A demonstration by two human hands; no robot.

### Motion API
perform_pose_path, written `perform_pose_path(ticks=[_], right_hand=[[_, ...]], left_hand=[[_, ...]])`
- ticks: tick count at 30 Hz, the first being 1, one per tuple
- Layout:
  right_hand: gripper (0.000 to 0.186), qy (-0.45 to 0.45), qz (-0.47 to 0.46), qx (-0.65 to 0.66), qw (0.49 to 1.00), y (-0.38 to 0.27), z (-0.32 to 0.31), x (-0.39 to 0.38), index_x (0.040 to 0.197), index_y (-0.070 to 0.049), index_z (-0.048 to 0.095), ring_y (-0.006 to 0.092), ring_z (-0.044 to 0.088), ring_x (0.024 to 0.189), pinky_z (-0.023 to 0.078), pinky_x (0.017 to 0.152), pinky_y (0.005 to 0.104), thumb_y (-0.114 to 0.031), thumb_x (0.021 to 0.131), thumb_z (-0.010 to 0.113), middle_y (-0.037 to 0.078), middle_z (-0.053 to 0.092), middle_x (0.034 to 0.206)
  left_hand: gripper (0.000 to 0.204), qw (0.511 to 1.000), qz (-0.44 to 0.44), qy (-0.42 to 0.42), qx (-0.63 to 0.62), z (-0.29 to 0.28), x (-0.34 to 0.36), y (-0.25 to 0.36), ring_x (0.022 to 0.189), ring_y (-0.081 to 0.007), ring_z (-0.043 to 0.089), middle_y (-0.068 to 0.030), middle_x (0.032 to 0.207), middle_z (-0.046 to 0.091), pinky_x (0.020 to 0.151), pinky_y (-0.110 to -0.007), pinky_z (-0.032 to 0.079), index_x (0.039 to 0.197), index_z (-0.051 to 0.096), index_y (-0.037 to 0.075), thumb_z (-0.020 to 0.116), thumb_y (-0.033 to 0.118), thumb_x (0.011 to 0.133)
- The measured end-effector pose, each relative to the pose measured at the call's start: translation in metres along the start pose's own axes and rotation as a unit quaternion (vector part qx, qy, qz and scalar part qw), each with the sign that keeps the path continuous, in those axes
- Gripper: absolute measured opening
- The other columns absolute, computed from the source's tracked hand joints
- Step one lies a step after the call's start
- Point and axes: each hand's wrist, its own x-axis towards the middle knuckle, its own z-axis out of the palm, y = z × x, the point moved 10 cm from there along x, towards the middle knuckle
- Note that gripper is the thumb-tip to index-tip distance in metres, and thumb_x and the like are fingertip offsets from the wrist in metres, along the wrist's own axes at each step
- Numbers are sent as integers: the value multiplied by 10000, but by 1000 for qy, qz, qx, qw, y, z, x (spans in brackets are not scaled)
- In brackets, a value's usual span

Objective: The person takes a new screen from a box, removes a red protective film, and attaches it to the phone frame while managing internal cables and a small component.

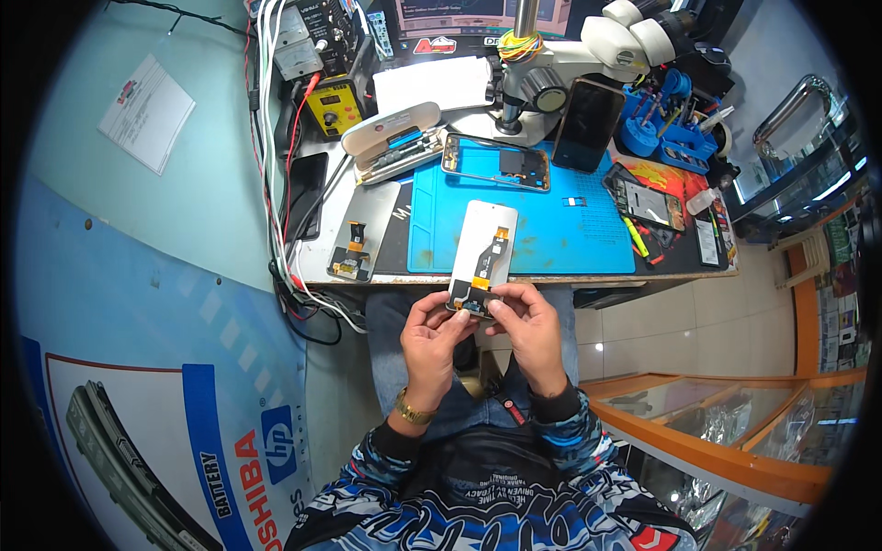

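Observation:
Between my two hands is a phone screen (474, 237), its silvery back turned up, with a black and copper-coloured flex cable running down it. My left hand (434, 332) pinches the lower left corner. The lower right edge is gripped by my right hand (530, 329), thumb on the dark strip at the bottom. The screen's upper part reaches over the front edge of the blue mat (570, 248). Left of it on the table lies a second phone screen (365, 230), back up with its own flex cable. Behind, an opened phone frame (497, 163) rests on the mat.
A microscope (542, 87) stands at the back beside an upright dark phone (588, 124). An open case of tools (395, 147) sits back left, near a yellow device (335, 108) and hanging cables. To the right are a blue tool holder (666, 129), a disassembled phone (649, 202) and a yellow marker (636, 236).

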Motion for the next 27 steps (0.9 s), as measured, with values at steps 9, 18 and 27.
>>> perform_pose_path(ticks=[9,18,27], right_hand=[[153,-16,-125,-37,991,-11,-1,-18,1016,-11,716,184,641,1088,536,877,297,25,870,738,97,558,1275],[270,22,-277,-347,896,-36,7,-45,968,-154,768,335,466,1325,452,986,434,-26,737,824,139,499,1456],[287,24,-387,-396,832,-61,25,-50,966,-130,749,364,530,1228,430,999,465,-36,708,834,127,594,1299]], left_hand=[[215,993,60,-62,78,-5,3,3,1036,-167,690,-123,1207,683,925,-293,564,1130,664,-38,660,-104,926],[218,986,79,-113,95,-5,5,11,1094,-172,669,-119,1281,647,944,-310,555,1102,681,-41,632,-136,912],[226,978,85,-98,164,-5,4,16,1054,-151,684,-96,1221,674,918,-284,562,1114,688,-30,666,-114,905]])
